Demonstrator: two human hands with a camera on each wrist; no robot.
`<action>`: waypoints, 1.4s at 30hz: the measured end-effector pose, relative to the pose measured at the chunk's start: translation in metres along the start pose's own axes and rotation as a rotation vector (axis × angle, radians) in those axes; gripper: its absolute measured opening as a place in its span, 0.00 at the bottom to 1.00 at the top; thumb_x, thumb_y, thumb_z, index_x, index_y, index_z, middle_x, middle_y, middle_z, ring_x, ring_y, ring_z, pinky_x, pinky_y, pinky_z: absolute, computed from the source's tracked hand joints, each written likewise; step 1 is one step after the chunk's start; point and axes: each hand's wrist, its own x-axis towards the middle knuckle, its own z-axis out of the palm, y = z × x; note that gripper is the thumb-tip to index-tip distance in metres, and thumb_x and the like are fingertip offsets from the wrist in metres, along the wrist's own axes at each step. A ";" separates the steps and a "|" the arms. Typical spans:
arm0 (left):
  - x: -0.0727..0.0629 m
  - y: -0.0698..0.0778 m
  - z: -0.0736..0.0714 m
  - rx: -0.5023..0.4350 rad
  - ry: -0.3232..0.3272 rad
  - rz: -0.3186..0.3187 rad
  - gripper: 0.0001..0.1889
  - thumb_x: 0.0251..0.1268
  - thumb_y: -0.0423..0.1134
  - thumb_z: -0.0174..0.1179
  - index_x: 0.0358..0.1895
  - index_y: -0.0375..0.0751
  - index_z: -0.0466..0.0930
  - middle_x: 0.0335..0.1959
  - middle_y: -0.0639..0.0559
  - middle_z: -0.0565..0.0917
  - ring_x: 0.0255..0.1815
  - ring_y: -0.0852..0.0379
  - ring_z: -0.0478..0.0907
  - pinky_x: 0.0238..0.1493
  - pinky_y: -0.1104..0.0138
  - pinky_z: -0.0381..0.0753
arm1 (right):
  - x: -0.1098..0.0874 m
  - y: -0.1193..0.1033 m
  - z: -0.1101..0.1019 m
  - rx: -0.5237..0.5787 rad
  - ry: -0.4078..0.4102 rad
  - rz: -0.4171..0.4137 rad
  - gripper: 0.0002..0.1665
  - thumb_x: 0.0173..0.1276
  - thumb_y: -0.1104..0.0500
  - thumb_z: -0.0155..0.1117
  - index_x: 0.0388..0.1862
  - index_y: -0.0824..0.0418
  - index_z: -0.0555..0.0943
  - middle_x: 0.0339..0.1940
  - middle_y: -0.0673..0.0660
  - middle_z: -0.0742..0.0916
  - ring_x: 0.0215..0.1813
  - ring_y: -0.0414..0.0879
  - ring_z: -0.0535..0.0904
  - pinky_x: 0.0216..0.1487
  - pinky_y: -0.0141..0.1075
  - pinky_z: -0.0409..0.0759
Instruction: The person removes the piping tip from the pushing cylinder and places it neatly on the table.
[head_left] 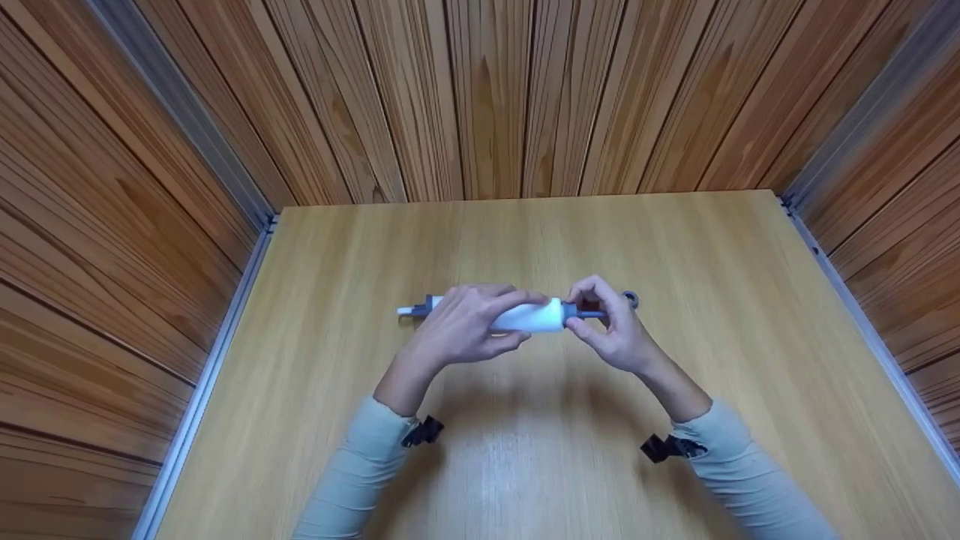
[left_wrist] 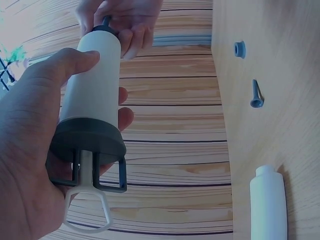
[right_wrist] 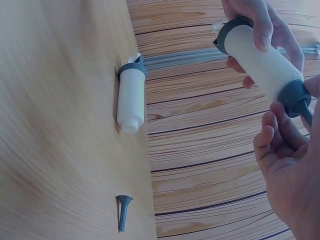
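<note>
My left hand (head_left: 472, 322) holds the white barrel of a large syringe (left_wrist: 97, 87), thumb along one side and fingers round the other. At its rear, in the left wrist view, are a dark grey cap with finger loops and a white plunger ring (left_wrist: 87, 210). At the front end sits a dark grey collar (right_wrist: 294, 96) with a narrow nozzle (right_wrist: 304, 111). My right hand (head_left: 611, 326) pinches this collar between thumb and fingers. The right wrist view cuts off the nozzle's tip. The syringe is held above the table.
A second white syringe (right_wrist: 131, 97) lies on the wooden table (head_left: 517, 247), its narrow neck bare. A loose grey nozzle (right_wrist: 123, 212) and a grey ring (left_wrist: 240, 49) lie on the same surface. Wood-panelled walls (head_left: 487, 97) enclose the back and sides.
</note>
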 end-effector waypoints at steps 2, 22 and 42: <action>0.000 0.000 0.000 -0.002 0.000 -0.002 0.24 0.77 0.49 0.72 0.72 0.56 0.84 0.56 0.44 0.95 0.36 0.50 0.88 0.41 0.58 0.91 | -0.001 0.000 -0.001 -0.012 -0.008 -0.014 0.17 0.71 0.78 0.66 0.55 0.80 0.72 0.50 0.44 0.84 0.51 0.36 0.85 0.56 0.27 0.88; -0.002 0.000 0.001 -0.014 0.005 -0.001 0.24 0.77 0.49 0.73 0.72 0.55 0.84 0.56 0.44 0.95 0.36 0.51 0.88 0.43 0.58 0.92 | 0.002 -0.002 -0.002 -0.070 -0.030 0.008 0.15 0.72 0.76 0.62 0.55 0.77 0.72 0.41 0.57 0.85 0.42 0.35 0.83 0.47 0.28 0.86; -0.003 -0.001 0.001 -0.007 0.011 -0.019 0.25 0.76 0.49 0.74 0.72 0.56 0.85 0.57 0.44 0.95 0.39 0.49 0.91 0.46 0.55 0.94 | 0.001 0.001 -0.001 -0.052 -0.034 -0.045 0.21 0.66 0.78 0.66 0.56 0.78 0.72 0.51 0.48 0.83 0.51 0.38 0.86 0.56 0.29 0.88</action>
